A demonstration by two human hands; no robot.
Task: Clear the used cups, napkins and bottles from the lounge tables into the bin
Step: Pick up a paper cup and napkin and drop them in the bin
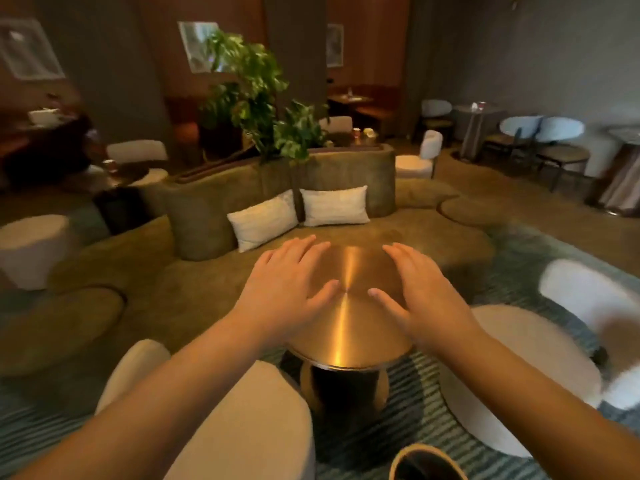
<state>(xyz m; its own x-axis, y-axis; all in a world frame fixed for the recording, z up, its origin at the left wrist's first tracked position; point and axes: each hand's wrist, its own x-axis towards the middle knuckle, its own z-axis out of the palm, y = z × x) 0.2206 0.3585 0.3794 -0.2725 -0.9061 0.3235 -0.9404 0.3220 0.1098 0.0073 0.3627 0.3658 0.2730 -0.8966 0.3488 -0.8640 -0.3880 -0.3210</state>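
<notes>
- Head view: the left hand (284, 292) and the right hand (420, 289) are both spread flat with straight fingers and hold nothing. They are over the round brass table (346, 329) at the centre. I cannot tell whether the palms touch its top.
- No cup, napkin or bottle shows on that tabletop, so this table seems to need no clearing.
- At 6 o'clock, cut by the lower edge, is a dark container (427, 462) with a pale rim, probably the bin.
- The things to clear are well apart from the hands. A reddish cup (356, 132) stands on a low table behind the sofa (277, 188) at 12 o'clock. A second cup (109, 165) stands at 10 o'clock. Some small items (479, 106), too blurred to name, sit on a tall table at 1 o'clock.
- The step in hand, as I judge it, is checking one table between pickups.
- The next move calls for walking round the sofa to one of those tables and gripping a cup. The container must either come along or be returned to.
</notes>
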